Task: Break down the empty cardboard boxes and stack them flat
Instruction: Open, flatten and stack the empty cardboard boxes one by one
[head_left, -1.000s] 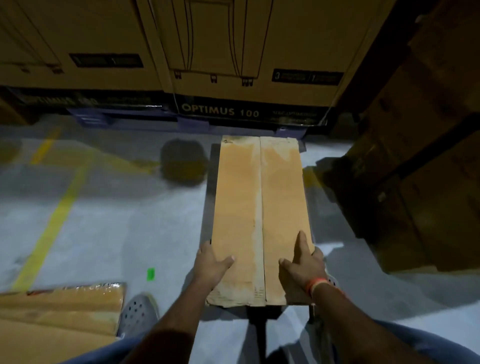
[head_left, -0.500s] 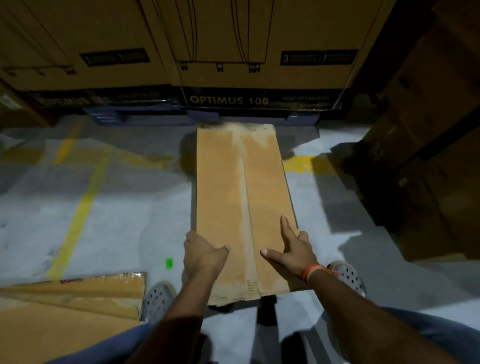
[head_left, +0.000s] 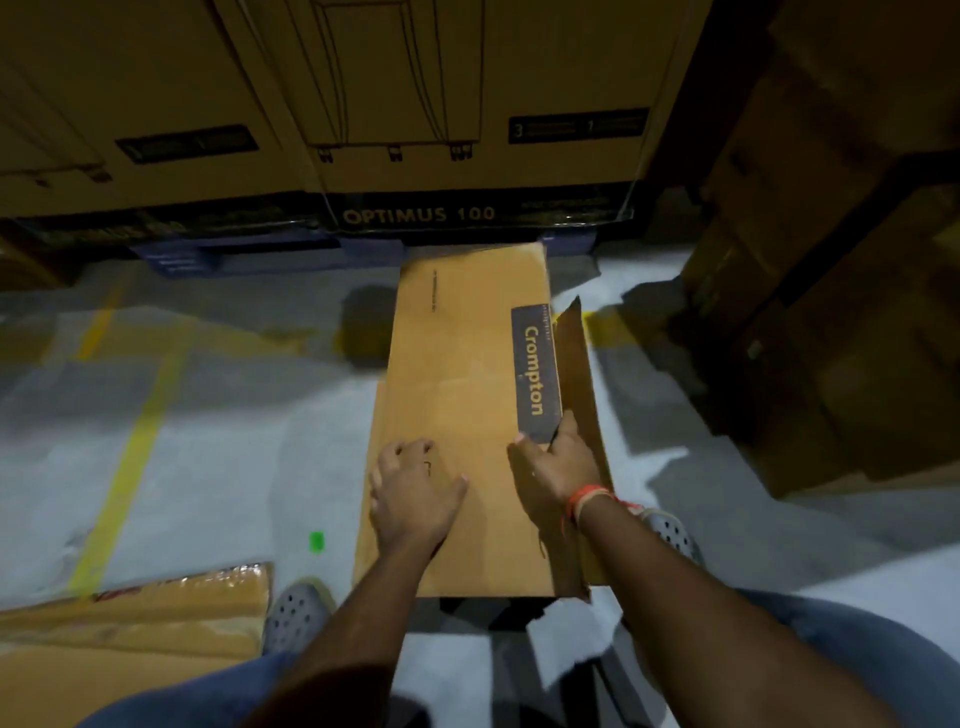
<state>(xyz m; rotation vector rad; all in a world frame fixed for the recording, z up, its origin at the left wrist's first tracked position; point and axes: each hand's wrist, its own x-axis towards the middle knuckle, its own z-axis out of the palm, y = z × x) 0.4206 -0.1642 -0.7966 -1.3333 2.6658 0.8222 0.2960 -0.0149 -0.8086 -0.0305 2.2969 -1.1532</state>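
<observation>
Hands on the Crompton box (head_left: 457, 395), which lies on the floor (head_left: 218, 441): our left hand (head_left: 415, 493) presses w/ curled fingers, right hand (head_left: 553, 467) grips the side flap (head_left: 579, 395). We should fold it inward, press seams flat.

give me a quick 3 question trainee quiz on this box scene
1. True or false: the left hand rests on top of the box.
2. Which word is printed on the box's dark label? A) Optimus B) Crompton C) Fragile
3. Fill in: the right hand is at the box's ____ edge, beside the raised flap.

Key: 1 true; 2 B; 3 right
</observation>
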